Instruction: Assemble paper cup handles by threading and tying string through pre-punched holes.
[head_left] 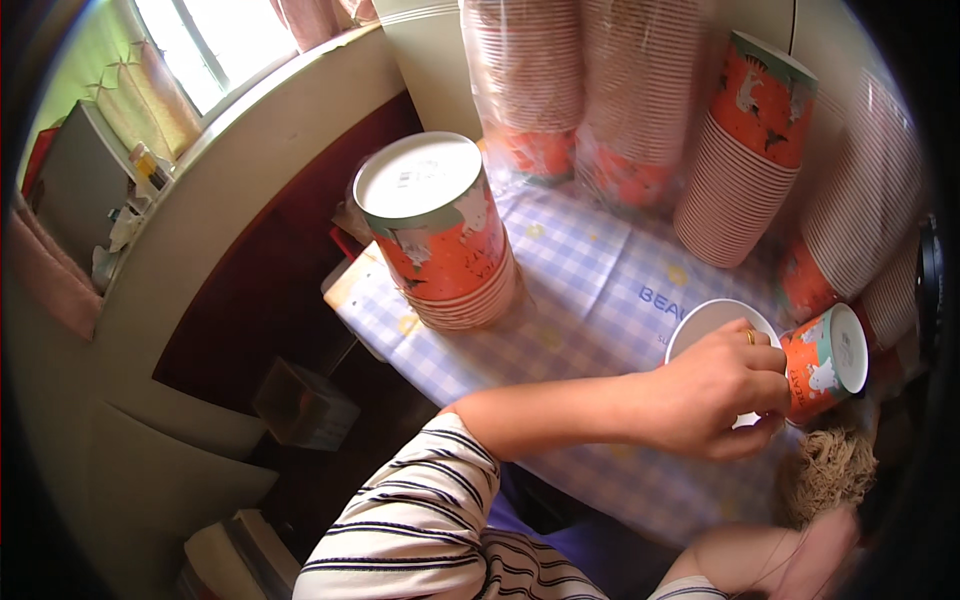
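Upturned cup stack (435,235) well left of white cup (718,325). Left hand (725,388) over white cup, fingers curled; cannot tell hold. Right hand (818,558) below white cup, blurred; openness, grip unclear. Orange cup (822,362), twine bundle (835,475) right of white cup.

I reach over a white-rimmed paper cup (708,325); just beside it, an orange-and-green printed cup (815,370) tilts, white base rightward, near tangled beige twine (835,472).
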